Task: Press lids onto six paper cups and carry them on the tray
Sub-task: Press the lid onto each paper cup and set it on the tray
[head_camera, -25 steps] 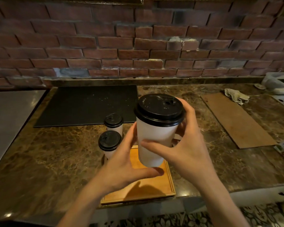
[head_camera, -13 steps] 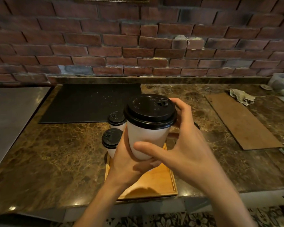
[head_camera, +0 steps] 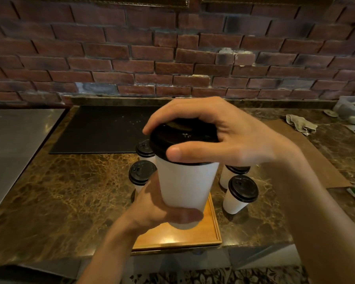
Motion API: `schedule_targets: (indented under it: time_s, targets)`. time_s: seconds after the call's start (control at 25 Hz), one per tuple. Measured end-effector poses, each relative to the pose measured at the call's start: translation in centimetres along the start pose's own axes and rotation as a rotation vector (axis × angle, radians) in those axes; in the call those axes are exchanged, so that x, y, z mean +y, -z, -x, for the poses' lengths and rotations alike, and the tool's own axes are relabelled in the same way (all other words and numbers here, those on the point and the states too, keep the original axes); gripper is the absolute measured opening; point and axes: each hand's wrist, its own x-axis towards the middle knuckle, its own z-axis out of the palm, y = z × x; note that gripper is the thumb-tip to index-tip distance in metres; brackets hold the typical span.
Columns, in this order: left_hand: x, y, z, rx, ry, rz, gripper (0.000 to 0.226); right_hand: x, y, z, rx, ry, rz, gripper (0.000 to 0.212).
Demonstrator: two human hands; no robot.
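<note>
place: café or coffee-bar counter | evidence: brown marble countertop (head_camera: 49,201), red brick wall (head_camera: 111,58), black bar mat (head_camera: 100,130), lidded white paper cups (head_camera: 236,201), wooden tray (head_camera: 193,236), steel surface (head_camera: 14,136) at left, rag (head_camera: 300,124)

white cup (head_camera: 187,185), black lid (head_camera: 178,140) on — upright, above wooden tray (head_camera: 172,237)

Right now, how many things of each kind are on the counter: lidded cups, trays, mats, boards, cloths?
Lidded paper cups: 5 (held cup, two at left, two at right)
Wooden tray: 1
Black mat: 1
Brown board: 1
Cloth: 1
Total: 9
</note>
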Motion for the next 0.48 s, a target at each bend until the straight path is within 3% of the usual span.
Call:
schedule_targets:
  time_s: [0.08,0.16,0.24,0.4,0.48]
  targets:
    - [0.0,0.5,0.0,-0.116,0.006,0.058,0.072,0.0,0.0,-0.2,-0.036,0.007,-0.099,0.035]
    - [0.0,0.5,0.0,-0.111,0.024,0.095,0.074,-0.6,-0.4,-0.4,0.003,-0.032,-0.102,0.031]
    - [0.3,0.2,-0.3,-0.033,0.0,0.079,0.072,-1.3,-1.0,-0.6,0.111,-0.072,0.011,0.026]
    - [1.1,-0.3,-0.6,0.275,-0.144,-0.153,0.051,-2.0,-3.6,-1.5,0.361,-0.172,0.354,0.025]
    - [1.4,-0.3,-0.6,0.305,-0.193,-0.183,0.049,-2.2,-4.0,-1.7,0.426,-0.158,0.392,0.026]
